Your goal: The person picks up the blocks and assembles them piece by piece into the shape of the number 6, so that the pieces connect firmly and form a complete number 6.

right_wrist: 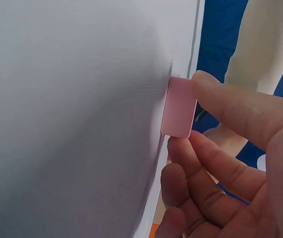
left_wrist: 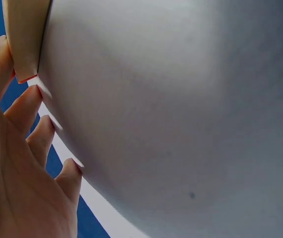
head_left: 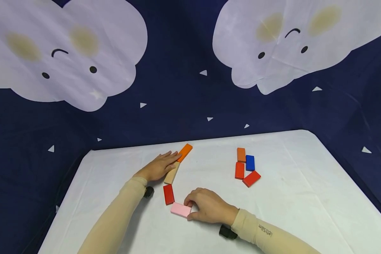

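Note:
My right hand (head_left: 209, 206) pinches the right end of a pink block (head_left: 180, 209) between thumb and fingers; in the right wrist view the end face of the pink block (right_wrist: 180, 106) shows between them. The left hand (head_left: 158, 167) lies palm down with extended fingers, its fingertips on the lower end of an orange block (head_left: 186, 151) and beside a natural wood block (head_left: 172, 174). In the left wrist view that wood block (left_wrist: 26, 37) stands by the thumb and index finger. Between the wood and pink blocks lies a red block (head_left: 168, 194), and all of these form a bent line.
Right of the hands, a separate group holds a brown-orange block (head_left: 241, 155), a blue block (head_left: 250, 163) and two red blocks, one straight (head_left: 239, 170) and one slanted (head_left: 252, 179). A white cloth (head_left: 292, 204) covers the table. Behind it hangs a dark blue cloud-print curtain (head_left: 177, 70).

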Demonstrator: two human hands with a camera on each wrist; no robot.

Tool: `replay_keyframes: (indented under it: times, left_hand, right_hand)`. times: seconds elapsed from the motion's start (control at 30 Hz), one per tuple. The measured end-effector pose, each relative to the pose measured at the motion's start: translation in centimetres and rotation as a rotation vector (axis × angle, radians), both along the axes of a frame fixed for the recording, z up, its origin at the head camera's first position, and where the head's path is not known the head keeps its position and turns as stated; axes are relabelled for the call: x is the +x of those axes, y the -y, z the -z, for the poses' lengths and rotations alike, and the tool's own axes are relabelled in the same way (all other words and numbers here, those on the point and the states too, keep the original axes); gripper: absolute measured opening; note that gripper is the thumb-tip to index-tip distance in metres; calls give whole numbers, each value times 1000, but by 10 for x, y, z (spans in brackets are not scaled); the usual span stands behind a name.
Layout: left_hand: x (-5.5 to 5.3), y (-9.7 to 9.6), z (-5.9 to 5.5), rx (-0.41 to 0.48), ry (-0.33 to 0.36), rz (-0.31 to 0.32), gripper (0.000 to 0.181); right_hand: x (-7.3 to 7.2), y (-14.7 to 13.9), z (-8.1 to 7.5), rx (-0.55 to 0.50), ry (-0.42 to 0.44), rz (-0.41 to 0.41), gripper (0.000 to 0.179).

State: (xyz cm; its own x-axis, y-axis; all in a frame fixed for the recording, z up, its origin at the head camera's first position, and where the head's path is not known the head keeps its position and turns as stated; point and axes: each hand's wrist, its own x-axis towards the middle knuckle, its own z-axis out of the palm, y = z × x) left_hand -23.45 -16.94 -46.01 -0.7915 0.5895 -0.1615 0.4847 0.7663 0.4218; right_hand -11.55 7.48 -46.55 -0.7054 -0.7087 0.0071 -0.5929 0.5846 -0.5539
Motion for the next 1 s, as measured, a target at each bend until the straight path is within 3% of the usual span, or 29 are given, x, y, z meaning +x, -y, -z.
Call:
replay_keyframes:
  times: [0.2,0.37,0.53,0.8,1.0]
  left_hand:
    - [1,0,1,-4,0,-2,54]
    - [2,-1,1,2,3,-6,54]
    - [3,-1,1,-2,3,-9,54]
    - [2,0,1,-4,-4,-5,54]
    - [1,0,1,-10,-12,0,53]
  right_hand:
    - [1,-4,-1,-4,-11,-1,35]
    - [1,-22,-4,-52,5,51,40]
    - [0,-54,-9,-119,11,138,40]
    - [-2,-108,-14,-207,-65,313,41]
    - [-2,-139,-13,-211,-121,455,47]
